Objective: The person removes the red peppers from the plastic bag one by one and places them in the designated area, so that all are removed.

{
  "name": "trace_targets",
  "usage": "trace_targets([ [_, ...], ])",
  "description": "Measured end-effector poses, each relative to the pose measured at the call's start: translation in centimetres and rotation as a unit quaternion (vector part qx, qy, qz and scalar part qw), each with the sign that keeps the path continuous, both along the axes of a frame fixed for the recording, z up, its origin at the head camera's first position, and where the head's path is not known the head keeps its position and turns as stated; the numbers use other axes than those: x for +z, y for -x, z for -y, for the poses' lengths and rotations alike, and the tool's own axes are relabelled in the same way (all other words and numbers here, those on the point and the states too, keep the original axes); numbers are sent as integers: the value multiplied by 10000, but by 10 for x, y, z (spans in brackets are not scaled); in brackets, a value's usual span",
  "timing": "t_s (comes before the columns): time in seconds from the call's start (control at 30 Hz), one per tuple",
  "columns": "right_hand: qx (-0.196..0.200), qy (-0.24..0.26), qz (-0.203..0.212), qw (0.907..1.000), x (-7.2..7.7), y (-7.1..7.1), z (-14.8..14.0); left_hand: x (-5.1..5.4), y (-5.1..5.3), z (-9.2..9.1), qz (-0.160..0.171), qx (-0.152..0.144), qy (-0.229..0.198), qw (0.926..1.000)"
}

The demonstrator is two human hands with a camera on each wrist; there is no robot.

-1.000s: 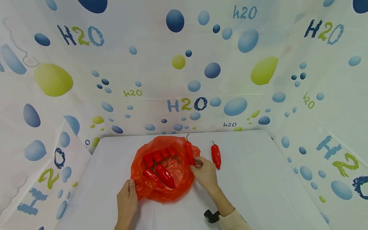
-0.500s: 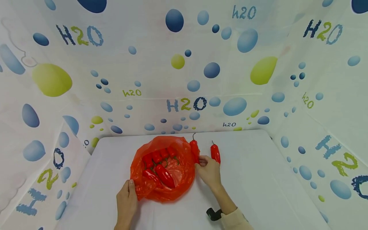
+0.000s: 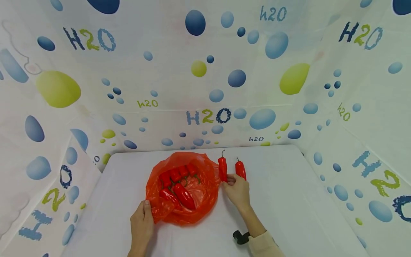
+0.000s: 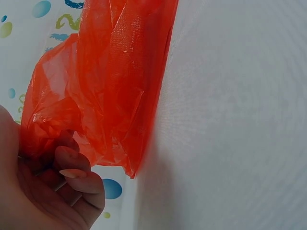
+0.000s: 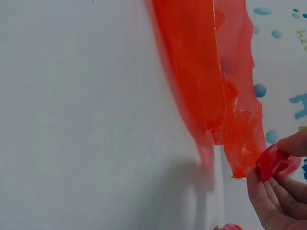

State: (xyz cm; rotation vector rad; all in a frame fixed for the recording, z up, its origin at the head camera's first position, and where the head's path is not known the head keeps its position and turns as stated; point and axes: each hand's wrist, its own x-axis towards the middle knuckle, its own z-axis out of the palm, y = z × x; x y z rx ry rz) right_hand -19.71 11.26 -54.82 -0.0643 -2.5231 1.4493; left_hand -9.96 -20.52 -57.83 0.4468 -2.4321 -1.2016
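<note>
Shifting rightward, the glossy red elongated pepper (image 3: 222, 168), its lower end pinched by the right hand (image 3: 237, 191), is now beside the thin orange-red plastic bag (image 3: 208, 198), judged clear of its mouth. Left hand (image 3: 142, 219) grips the bag's edge; other peppers (image 3: 184, 196) lie inside.

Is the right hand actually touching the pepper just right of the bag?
Touching. The right wrist view shows it: the right hand pinches one end of the pepper between thumb and fingers.
</note>
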Motion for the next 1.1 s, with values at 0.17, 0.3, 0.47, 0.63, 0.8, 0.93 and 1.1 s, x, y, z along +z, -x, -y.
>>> trace_targets([
  [0.17, -124, -68, 105, 9998, -5, 4, -4, 1, 0, 1, 50, -50, -3, 10000],
  [0.3, -232, -149, 108, 9996, -9, 5, -8, 1, 0, 0, 34, -53, 11, 10000],
  [0.47, -322, -269, 55, 9991, -15, 6, -12, -1, 0, 0, -36, -52, -1, 10000],
  [0.63, -366, -397, 87, 9985, -20, 8, -17, -3, 0, 1, -65, -39, 10, 10000],
  [0.8, -410, -431, 140, 9981, -20, 8, -20, -5, 0, 1, -76, -30, 4, 10000],
  [0.93, -431, -382, 211, 9981, -21, 8, -23, -2, 0, 1, -16, -44, -28, 10000],
  [1.1, -475, -367, 296, 9978, -25, 11, -27, 0, 0, 1, 41, -50, -65, 10000],
])
